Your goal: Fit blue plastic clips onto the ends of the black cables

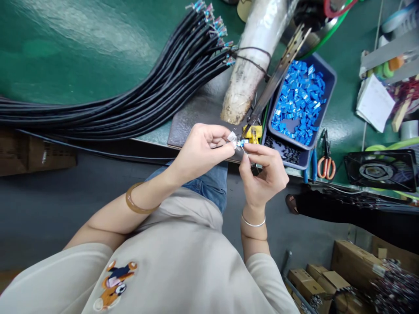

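Note:
My left hand (207,144) pinches a small connector (241,142) with a blue part and a clear or whitish piece beside it. Fingertips of my right hand (264,170) close on a thin wire at the connector's right side. Just above both hands is the dark tip of a soldering iron (270,85), its perforated metal barrel slanting down from the upper right. Next to the tip sits a yellow block (253,134). Fine detail between the fingers is too small to make out.
Black cables (131,104) with stripped coloured ends lie on the green table (81,43). A plastic-wrapped roll (252,56) stands behind my hands. To the right are a bin (331,80) of blue connectors, a tray of small black parts (291,155), orange-handled pliers (326,163) and a fan (381,170).

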The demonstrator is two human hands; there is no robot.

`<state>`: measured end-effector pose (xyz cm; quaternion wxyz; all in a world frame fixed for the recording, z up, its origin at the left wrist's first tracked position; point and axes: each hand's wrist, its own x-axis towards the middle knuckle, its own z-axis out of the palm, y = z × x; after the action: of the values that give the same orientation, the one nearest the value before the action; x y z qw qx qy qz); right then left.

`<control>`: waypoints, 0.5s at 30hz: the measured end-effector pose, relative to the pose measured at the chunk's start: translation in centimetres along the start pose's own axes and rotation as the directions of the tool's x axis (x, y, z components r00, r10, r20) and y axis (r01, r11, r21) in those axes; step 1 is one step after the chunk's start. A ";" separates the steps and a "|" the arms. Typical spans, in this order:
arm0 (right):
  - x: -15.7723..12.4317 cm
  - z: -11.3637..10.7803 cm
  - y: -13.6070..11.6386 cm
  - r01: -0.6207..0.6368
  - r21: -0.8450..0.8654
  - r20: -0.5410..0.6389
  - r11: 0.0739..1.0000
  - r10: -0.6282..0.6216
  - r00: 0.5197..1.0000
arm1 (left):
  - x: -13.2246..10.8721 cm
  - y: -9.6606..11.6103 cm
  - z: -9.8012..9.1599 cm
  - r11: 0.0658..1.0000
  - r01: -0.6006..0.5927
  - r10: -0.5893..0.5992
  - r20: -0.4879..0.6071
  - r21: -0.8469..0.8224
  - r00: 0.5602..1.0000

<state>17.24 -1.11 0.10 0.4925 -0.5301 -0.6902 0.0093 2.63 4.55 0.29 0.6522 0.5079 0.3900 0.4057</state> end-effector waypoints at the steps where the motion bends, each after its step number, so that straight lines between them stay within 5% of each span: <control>1: 0.1 0.0 0.0 -0.001 0.001 0.001 1.000 0.001 1.000 | 0.1 0.0 0.0 1.000 0.005 -0.005 -0.001 -0.004 1.000; 15: 0.8 0.0 -0.2 0.005 -0.037 0.014 0.999 -0.005 1.000 | 0.5 1.0 0.1 0.998 0.032 -0.034 -0.038 -0.056 0.999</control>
<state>17.16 -0.59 0.79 0.4780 -0.5373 -0.6949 -0.0009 2.79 5.08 1.20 0.6650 0.4752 0.3995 0.4153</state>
